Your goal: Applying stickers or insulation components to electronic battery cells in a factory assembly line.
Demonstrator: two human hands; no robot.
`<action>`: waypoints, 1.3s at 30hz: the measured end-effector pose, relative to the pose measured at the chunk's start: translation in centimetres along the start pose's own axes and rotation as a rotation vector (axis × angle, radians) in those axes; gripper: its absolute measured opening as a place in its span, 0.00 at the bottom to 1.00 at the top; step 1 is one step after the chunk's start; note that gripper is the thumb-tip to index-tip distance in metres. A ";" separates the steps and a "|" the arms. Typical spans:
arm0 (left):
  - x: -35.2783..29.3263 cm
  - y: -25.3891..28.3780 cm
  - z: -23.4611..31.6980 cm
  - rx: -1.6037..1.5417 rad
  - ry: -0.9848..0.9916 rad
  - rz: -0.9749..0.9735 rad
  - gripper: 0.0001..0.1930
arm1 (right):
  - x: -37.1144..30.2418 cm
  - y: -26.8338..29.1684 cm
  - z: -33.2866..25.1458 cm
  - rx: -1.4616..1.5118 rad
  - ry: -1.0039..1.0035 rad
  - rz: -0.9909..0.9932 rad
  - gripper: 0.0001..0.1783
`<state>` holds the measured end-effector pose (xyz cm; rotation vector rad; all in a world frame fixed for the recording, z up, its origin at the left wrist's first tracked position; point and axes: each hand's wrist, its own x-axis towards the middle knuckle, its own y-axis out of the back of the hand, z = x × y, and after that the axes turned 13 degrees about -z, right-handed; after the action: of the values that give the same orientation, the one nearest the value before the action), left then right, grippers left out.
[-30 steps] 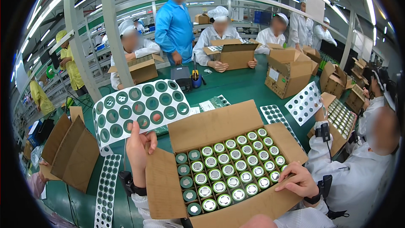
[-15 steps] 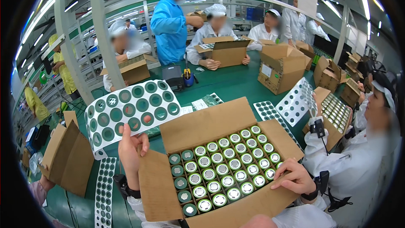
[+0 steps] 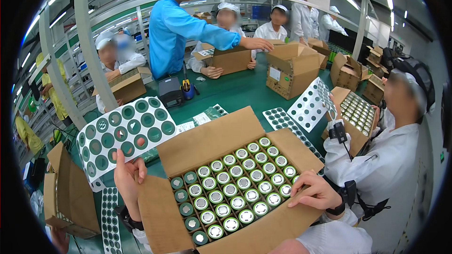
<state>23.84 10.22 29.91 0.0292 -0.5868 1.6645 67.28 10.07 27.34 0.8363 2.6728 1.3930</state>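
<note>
My left hand [image 3: 128, 171] pinches the lower edge of a white sheet of round dark-green ring stickers [image 3: 136, 123], thumb in front and other fingers partly hidden. It is raised beside the left flap of an open cardboard box [image 3: 212, 137]. Rows of cylindrical battery cells [image 3: 230, 189] stand upright inside, in cardboard dividers. Most have bright metal tops with light-green rims; the leftmost column and one cell beside its far end carry dark-green rings [image 3: 186, 209]. Over the box's near right corner, my right hand [image 3: 314, 190] grips the flap edge with bent fingers.
More sticker sheets lie on the green table, one [image 3: 111, 221] left of the box and one [image 3: 287, 124] to its right. Another open box [image 3: 70, 197] stands at left. Across the table, a person in blue [image 3: 172, 37] reaches toward a carton [image 3: 292, 73]. A co-worker [image 3: 376, 146] sits close at right.
The whole view has swung, so most things sit further left. The person in blue has stretched an arm out toward the carton. My hands keep their holds, the right fingers slightly more bent.
</note>
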 end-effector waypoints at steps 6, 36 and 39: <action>0.1 0.3 -0.3 -0.032 -0.037 -0.031 0.16 | -0.1 -0.1 0.1 0.012 0.011 0.011 0.11; 0.0 -0.2 0.0 -0.009 -0.048 -0.021 0.18 | -0.2 -0.3 0.2 -0.001 0.024 0.030 0.10; 0.1 -0.2 -0.2 0.001 -0.058 -0.003 0.18 | -0.2 -0.3 0.4 -0.006 0.019 0.022 0.10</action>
<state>24.03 10.42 29.87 0.0789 -0.6294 1.6651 67.45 10.13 26.86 0.8593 2.6798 1.4199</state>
